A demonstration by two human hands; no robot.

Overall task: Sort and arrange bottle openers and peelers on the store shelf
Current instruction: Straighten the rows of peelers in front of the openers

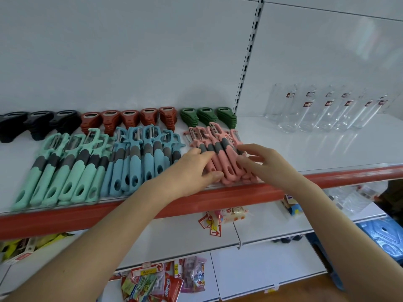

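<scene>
On the white shelf lie three rows of peelers: mint green peelers at the left, blue peelers in the middle, pink peelers at the right. Behind them stand bottle openers in stacks: black bottle openers, red-brown bottle openers, green bottle openers. My left hand presses against the left side of the pink peelers, thumb at the handle ends. My right hand rests its spread fingers on the right side of the same group.
Clear glasses with dark labels stand at the back right of the shelf. A red strip runs along the shelf's front edge. Lower shelves hold snack packets, price tags and a blue package.
</scene>
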